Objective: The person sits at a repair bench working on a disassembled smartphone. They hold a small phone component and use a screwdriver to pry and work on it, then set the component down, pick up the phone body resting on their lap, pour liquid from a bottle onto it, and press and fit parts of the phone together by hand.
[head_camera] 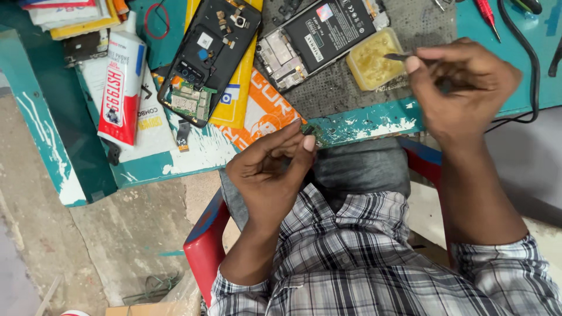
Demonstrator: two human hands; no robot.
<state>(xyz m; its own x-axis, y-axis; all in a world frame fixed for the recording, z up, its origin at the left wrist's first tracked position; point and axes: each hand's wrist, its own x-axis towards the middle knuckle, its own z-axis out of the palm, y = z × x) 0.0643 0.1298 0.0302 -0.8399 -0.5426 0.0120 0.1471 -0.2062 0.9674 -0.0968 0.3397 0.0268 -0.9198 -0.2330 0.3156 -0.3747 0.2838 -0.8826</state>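
Observation:
My left hand [272, 169] is held over my lap at the table's front edge, fingers pinched on a small green circuit board piece [308, 127] that is mostly hidden. My right hand [462, 88] grips thin metal tweezers [398, 57], their tip reaching over a small tub of yellow paste [372, 58]. An opened phone with its battery showing [319, 35] lies just left of the tub on a grey mat. A black phone back shell with a green board [208, 58] lies further left.
A red-and-white glue tube [123, 88] lies at the left of the teal worktable [363, 123]. A red screwdriver [486, 14] and a black cable [530, 64] are at the right. Orange and yellow packets lie under the phone parts. I sit on a red chair [202, 246].

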